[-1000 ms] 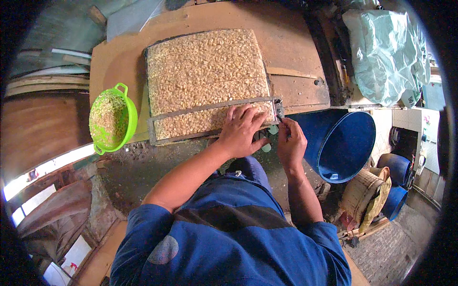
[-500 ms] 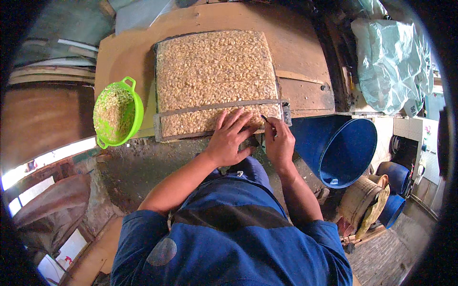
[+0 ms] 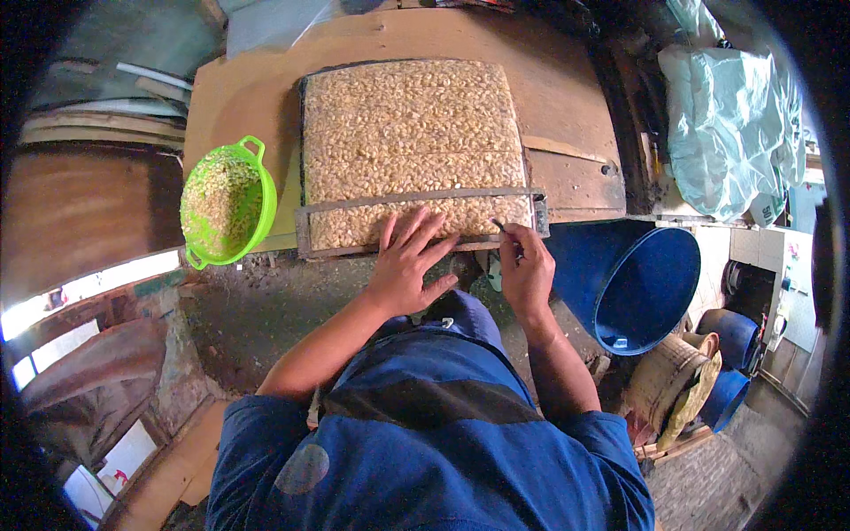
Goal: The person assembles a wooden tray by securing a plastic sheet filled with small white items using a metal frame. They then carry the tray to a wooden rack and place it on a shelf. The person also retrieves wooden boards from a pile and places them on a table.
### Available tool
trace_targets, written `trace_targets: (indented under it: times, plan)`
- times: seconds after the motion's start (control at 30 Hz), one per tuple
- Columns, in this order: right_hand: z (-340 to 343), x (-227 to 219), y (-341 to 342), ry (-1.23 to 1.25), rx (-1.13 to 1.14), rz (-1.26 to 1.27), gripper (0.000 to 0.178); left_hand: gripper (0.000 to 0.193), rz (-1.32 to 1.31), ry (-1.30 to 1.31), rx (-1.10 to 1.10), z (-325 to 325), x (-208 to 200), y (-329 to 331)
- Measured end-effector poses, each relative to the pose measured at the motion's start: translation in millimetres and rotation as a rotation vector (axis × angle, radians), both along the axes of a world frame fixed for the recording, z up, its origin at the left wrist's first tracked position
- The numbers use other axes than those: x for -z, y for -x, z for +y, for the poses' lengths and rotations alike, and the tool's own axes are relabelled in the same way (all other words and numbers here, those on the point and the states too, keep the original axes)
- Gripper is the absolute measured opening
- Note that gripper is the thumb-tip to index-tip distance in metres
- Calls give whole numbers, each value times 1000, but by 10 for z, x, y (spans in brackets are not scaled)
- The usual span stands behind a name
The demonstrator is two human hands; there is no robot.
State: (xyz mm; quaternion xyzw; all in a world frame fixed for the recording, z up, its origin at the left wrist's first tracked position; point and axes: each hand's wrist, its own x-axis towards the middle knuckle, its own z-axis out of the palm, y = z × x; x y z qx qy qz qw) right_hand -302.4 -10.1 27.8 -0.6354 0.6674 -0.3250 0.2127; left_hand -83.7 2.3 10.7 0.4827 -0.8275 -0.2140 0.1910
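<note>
Two bare hands work at the near end of a broad slab of pale beans (image 3: pixel 407 124), which lies on a brown board table (image 3: pixel 239 106) straight ahead of the person. A narrow grey-brown frame (image 3: pixel 354 204) surrounds the slab's nearest strip. A plausible fault is a crooked mark or cut: if the frame were nudged by the left hand (image 3: pixel 407 265), which lies across its near bar, the thin dark tool (image 3: pixel 498 225) would lose its guide. Too much pressure at the tool's tip could also tear the surface or dislodge beans, and the strip close to the edge might crumble if leaned upon. Pose: the left forearm slants up from the lower left; the hand is palm down, its fingers spread apart over the framed strip and its thumb pointing right, clear of the slab. The right forearm rises more steeply; the right hand (image 3: pixel 529 270) has thumb and fingers pinched together on the tool, whose tip meets the strip near its right end. Whether the tip has pierced the surface cannot be told. A lime-green colander (image 3: pixel 268 202) sits to the left; a blue barrel (image 3: pixel 589 265) stands to the right.
</note>
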Motion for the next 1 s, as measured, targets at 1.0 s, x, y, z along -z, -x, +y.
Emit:
trace_targets:
  times: [1.0]
  plan:
    - [63,-65,-488,-75,-35,-63,12,55,-115,4,-103,204,-61,-874]
